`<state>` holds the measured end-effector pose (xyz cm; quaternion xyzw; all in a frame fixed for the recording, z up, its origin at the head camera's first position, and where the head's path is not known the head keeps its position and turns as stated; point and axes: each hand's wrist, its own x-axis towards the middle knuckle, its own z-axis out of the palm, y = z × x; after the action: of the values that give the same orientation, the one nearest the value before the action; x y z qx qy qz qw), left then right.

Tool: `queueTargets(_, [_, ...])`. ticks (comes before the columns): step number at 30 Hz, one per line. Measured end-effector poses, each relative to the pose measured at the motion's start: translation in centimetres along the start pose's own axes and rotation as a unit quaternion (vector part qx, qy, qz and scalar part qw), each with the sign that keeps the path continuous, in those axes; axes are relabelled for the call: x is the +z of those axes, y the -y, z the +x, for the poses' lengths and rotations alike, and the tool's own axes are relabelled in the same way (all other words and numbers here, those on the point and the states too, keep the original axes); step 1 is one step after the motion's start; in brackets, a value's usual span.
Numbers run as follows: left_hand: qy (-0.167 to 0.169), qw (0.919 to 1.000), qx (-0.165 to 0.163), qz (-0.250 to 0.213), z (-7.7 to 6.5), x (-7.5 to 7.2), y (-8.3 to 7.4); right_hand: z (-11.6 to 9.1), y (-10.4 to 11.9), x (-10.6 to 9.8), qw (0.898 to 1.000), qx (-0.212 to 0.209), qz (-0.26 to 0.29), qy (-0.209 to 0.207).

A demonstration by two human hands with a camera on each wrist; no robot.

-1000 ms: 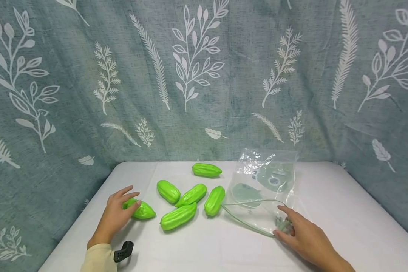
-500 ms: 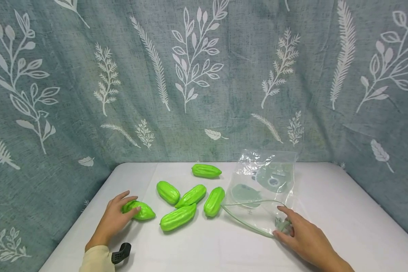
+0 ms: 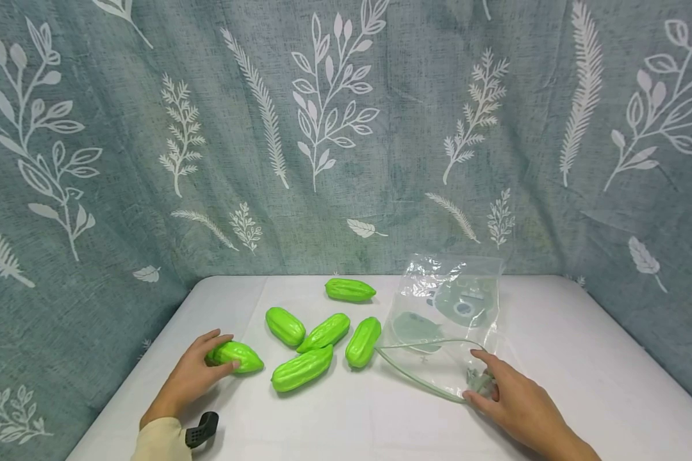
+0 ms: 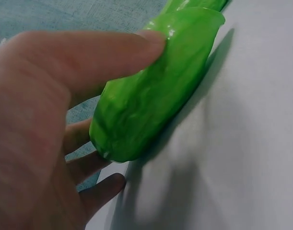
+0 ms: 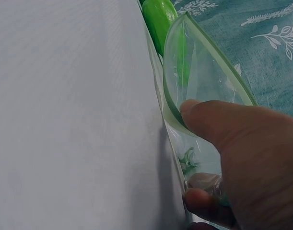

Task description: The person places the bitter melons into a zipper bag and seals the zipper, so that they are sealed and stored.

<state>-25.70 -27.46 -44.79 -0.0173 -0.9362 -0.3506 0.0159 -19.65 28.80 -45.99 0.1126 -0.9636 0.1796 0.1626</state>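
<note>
At the left of the head view my left hand [image 3: 191, 379] holds a bright green ridged bitter melon [image 3: 243, 356]. The left wrist view shows the thumb lying along this melon [image 4: 151, 96], with the other fingers on its far side, close to the tabletop. On the right, my right hand [image 3: 521, 398] grips the corner of a clear zip bag [image 3: 415, 307] with green prints and a pale green zip edge. The bag's mouth gapes toward the front left. In the right wrist view the thumb presses at the zip edge [image 5: 171, 103], while the other fingers are partly hidden.
Several more bitter melons lie mid-table: one melon [image 3: 363, 342] right beside the bag's mouth, another melon [image 3: 350, 290] near the back edge. The white tabletop [image 3: 323, 422] ends at a leaf-patterned curtain [image 3: 346, 211]. A black device [image 3: 202, 429] is on the left wrist.
My left hand has come down onto the melon at the far left, and its fingers have closed around it. The right hand and the bag have stayed in place.
</note>
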Motion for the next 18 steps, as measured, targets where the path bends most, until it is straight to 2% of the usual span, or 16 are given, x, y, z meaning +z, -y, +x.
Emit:
queueTargets(9, [0.024,0.9996,0.009,-0.009,0.08,-0.13,0.29,0.04,0.00,0.02,1.000,0.003,0.002,0.007])
queueTargets(18, [0.013,0.9999,0.009,-0.002,0.08,0.01,0.27,0.14,0.06,-0.05,1.000,0.011,0.004,0.020])
